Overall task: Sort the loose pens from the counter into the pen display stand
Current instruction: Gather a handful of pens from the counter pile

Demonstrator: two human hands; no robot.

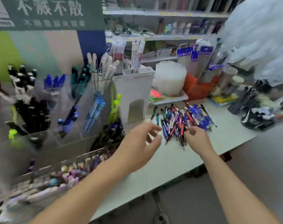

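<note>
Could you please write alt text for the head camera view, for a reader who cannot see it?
Two bare hands reach over a heap of loose blue, red and teal pens on a pale counter: the right hand at its near edge, the left hand empty, fingers spread. A clear compartmented pen display stand stands left.

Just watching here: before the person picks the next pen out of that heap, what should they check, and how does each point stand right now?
1. Loose pens within reach: ok. The pen pile lies on the counter right ahead of both hands.
2. Left hand free: ok. Its fingers are spread and hold nothing.
3. Right hand has a pen: cannot tell. Its fingers reach the near edge of the pile, but any pinch is blurred.
4. Stand within reach: ok. The pen display stand sits just left of the pile.
5. Room in the compartments: cannot tell. Several hold pens, and the picture is blurred.
6. Matching colour slot: cannot tell until one pen is singled out.
</note>
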